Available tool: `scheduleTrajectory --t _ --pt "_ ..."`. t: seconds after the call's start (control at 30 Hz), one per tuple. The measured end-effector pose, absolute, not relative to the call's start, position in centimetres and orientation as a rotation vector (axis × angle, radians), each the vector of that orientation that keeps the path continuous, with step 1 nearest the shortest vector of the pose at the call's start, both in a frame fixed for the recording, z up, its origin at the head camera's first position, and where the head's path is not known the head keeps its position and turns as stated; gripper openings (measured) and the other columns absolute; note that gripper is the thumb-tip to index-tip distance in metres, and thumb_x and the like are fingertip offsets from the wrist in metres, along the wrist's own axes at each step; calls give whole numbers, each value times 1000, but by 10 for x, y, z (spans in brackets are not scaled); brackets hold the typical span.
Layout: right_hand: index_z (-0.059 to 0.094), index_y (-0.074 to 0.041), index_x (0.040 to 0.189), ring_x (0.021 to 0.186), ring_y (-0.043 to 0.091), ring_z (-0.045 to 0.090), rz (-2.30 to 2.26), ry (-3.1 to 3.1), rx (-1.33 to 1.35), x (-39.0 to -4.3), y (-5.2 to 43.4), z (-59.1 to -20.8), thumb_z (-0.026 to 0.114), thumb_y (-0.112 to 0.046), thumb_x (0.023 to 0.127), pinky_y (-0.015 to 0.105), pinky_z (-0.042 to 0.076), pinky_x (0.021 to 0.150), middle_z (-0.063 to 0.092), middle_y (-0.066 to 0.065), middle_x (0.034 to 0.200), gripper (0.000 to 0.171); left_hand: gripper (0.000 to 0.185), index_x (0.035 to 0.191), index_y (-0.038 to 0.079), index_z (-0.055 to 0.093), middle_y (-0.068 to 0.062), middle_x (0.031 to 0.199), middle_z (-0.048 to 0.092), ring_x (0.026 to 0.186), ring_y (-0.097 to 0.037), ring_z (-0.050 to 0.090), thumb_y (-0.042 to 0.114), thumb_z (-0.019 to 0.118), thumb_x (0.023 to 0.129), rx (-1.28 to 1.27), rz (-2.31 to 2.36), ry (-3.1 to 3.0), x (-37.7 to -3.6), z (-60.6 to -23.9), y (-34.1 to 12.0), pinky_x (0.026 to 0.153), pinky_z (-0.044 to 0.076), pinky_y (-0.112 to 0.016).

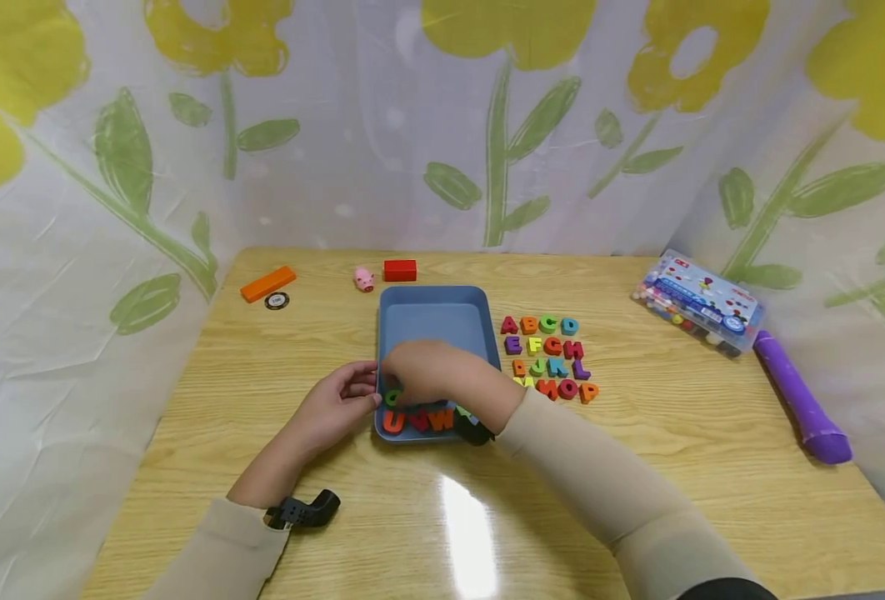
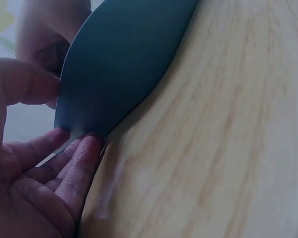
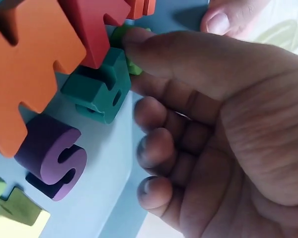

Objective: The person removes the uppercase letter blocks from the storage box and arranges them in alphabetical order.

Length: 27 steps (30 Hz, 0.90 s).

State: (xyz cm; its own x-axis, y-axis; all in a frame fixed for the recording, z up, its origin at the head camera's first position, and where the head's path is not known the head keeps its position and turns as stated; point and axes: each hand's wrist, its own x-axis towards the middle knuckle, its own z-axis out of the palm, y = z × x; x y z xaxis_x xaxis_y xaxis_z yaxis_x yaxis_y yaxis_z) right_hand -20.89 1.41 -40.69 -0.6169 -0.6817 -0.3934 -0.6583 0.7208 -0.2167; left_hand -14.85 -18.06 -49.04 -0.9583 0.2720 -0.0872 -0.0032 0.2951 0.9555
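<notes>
A blue tray (image 1: 442,297) holds several plastic letters, among them an orange U (image 1: 393,422), an orange W (image 3: 35,54), a red V (image 3: 97,29), a teal R (image 3: 102,91) and a purple S (image 3: 54,153). Inside it, my right hand (image 1: 423,371) pinches a green letter (image 3: 120,35), apparently a Q, between thumb and forefinger. That letter is partly hidden by the thumb. My left hand (image 1: 337,407) touches the tray's left outer wall with its thumb and fingertips, as the left wrist view also shows at the wall (image 2: 119,64).
Right of the tray, rows of coloured letters run from A (image 1: 509,325) to P (image 1: 588,392). Behind stand a pink pig (image 1: 363,279), a red block (image 1: 400,270), an orange block (image 1: 267,284) and a round chip (image 1: 277,301). A bead box (image 1: 701,300) and purple stick (image 1: 802,400) lie far right.
</notes>
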Motion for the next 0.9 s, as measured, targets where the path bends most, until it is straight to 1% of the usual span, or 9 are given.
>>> scheduleTrajectory --t 0.13,0.3,0.4,0.57,0.67,0.73,0.8,0.9 --pt "73 -15 103 86 16 61 -86 2473 -1013 -210 13 -410 81 -28 100 30 51 73 67 -3 94 16 59 159 -1 49 -25 148 62 131 -35 64 13 69 105 244 1713 2336 -148 -490 -181 97 52 -15" --pt "72 -15 102 82 17 58 -117 2466 -1012 -211 12 -414 80 -23 100 30 45 70 64 -1 91 12 59 159 -1 49 -25 149 61 132 -36 63 13 69 105 245 1716 2328 -149 -490 -182 96 53 -16" --pt "72 -14 104 83 17 58 -132 2460 -1012 -212 13 -414 81 -23 99 30 46 71 65 -1 94 13 59 159 -2 49 -26 149 61 132 -36 63 13 69 106 249 1716 2327 -149 -490 -181 96 54 -17" --pt "76 -13 115 88 16 63 -204 2456 -986 -213 21 -405 80 -24 99 31 54 77 71 -1 105 19 59 160 -1 49 -25 149 61 132 -36 63 14 69 106 243 1710 2323 -148 -491 -179 96 54 -17" --pt "77 -14 117 90 17 63 -260 2500 -980 -214 38 -391 79 -26 101 33 55 79 72 -2 106 21 59 160 -1 49 -25 149 61 132 -35 63 13 69 106 234 1702 2334 -148 -490 -178 98 54 -19" --pt "77 -14 116 89 18 61 -303 2557 -996 -213 57 -379 79 -27 101 34 54 79 70 0 103 20 59 160 -1 49 -24 149 62 132 -35 64 14 69 106 227 1689 2352 -148 -489 -178 101 54 -22" --pt "77 -14 114 90 20 58 -353 2624 -984 -209 81 -369 79 -27 101 37 51 79 68 4 101 19 59 160 0 50 -23 149 62 132 -35 64 14 69 106 217 1669 2372 -148 -488 -177 105 55 -27" --pt "77 -12 113 90 21 56 -436 2725 -914 -200 122 -362 80 -24 101 39 48 80 66 6 98 17 59 160 2 50 -21 149 63 133 -34 63 16 69 106 195 1643 2386 -148 -487 -177 110 54 -36"
